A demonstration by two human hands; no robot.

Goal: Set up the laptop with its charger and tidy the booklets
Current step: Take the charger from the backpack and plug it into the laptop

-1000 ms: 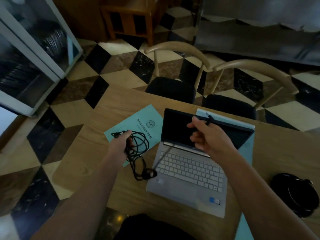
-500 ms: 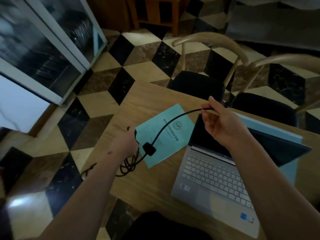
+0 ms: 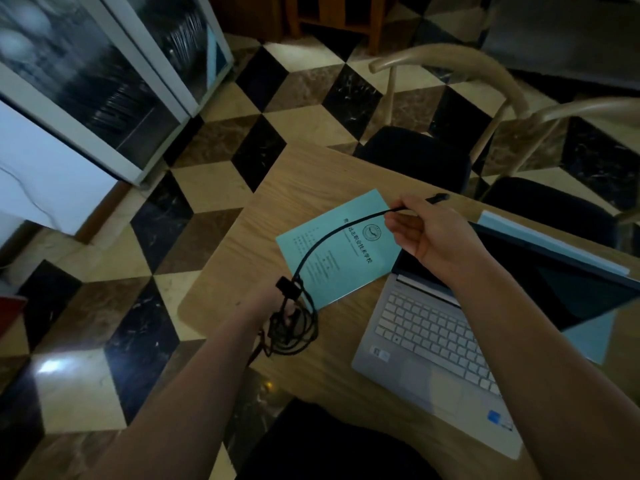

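Note:
A silver laptop (image 3: 433, 344) lies open on the wooden table (image 3: 304, 178), its dark screen tilted back. My right hand (image 3: 429, 233) pinches the black charger cable (image 3: 322, 242) near its plug end, which sticks out past my fingers above the table. My left hand (image 3: 277, 303) grips the coiled rest of the cable (image 3: 294, 334) at the table's left edge. One teal booklet (image 3: 332, 247) lies flat left of the laptop, under the stretched cable. A second teal booklet (image 3: 588, 337) lies under and behind the laptop screen.
Two wooden chairs with dark seats (image 3: 412, 157) stand at the far side of the table. A white glass-front cabinet (image 3: 104, 81) stands on the checkered floor at the left. The table's left corner (image 3: 183, 306) is close to my left hand.
My right hand has drawn the cable's plug end up and away from the coil, from over the laptop screen toward the booklet. The camera has swung left. My left hand still holds the coil.

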